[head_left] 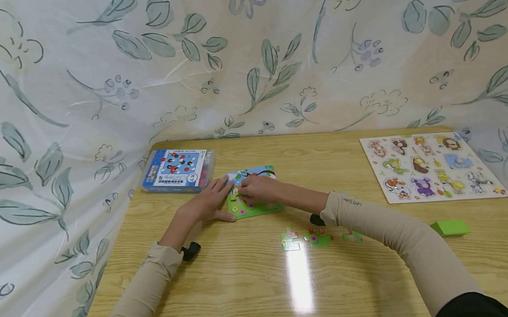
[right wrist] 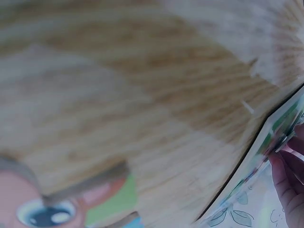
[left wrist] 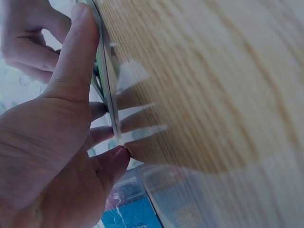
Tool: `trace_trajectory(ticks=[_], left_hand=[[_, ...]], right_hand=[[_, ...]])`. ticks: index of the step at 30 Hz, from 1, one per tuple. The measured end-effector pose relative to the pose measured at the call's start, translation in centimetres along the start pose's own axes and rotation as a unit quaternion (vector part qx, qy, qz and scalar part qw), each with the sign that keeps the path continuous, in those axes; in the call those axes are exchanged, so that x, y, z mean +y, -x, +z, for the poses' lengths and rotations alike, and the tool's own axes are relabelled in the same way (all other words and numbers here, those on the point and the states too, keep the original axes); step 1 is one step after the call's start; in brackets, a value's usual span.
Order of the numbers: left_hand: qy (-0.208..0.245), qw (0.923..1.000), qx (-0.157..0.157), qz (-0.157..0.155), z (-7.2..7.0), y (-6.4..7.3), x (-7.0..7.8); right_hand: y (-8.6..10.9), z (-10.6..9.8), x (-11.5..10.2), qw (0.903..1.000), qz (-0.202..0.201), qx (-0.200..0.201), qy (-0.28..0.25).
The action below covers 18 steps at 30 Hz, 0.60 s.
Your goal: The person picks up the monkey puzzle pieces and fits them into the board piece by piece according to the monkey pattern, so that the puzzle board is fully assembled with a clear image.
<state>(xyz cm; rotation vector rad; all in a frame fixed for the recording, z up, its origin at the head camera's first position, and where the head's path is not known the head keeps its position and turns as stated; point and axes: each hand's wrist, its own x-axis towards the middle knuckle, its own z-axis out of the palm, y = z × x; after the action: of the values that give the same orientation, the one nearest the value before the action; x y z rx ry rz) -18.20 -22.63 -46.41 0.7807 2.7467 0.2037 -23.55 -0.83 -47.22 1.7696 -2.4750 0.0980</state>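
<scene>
nearest, a left sleeve [head_left: 139, 289] and a right sleeve [head_left: 387, 228], both soft beige cloth, reach over a table [head_left: 227, 278] with streaky wood grain and a bright glare; a flat-sided green block [head_left: 451, 228] lies just beside the right one. three loose puzzle pieces [head_left: 319, 241] lie apart from one another, thin and glossy, with knobbed and notched edges. farther on is the puzzle board [head_left: 257, 210], flat and thin, printed with grass, flowers and a branch. the left hand [head_left: 212, 198] has its fingers spread and thumb out along the board's left side, seeming to brace it; the right hand [head_left: 258, 188] bends over the middle, thumb and finger pinching what looks like a small piece [right wrist: 283, 146], mostly hidden. to seat a piece well, it helps to brace lightly, line up knob with notch, and press straight down rather than forcing one side. past the hands lie a clear plastic box [head_left: 181, 166] with a slick blue and white label and, on the right, an animal board [head_left: 431, 168] of rounded shapes; behind hangs a creased cloth [head_left: 247, 56] printed with leaves
</scene>
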Motion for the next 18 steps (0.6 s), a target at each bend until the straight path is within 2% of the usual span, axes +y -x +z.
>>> trace_trajectory(ticks=[8, 13, 18], left_hand=[[-0.003, 1.0000, 0.006, 0.006, 0.03, 0.05, 0.05], [-0.001, 1.0000, 0.003, 0.001, 0.04, 0.08, 0.03], [-0.001, 1.0000, -0.002, -0.003, 0.14, -0.05, -0.06]], right_hand=[[0.01, 0.11, 0.04, 0.9992, -0.019, 0.015, 0.031], [0.13, 0.05, 0.00, 0.9989, -0.020, 0.003, 0.042], [0.37, 0.11, 0.19, 0.9995, -0.019, 0.005, 0.025]])
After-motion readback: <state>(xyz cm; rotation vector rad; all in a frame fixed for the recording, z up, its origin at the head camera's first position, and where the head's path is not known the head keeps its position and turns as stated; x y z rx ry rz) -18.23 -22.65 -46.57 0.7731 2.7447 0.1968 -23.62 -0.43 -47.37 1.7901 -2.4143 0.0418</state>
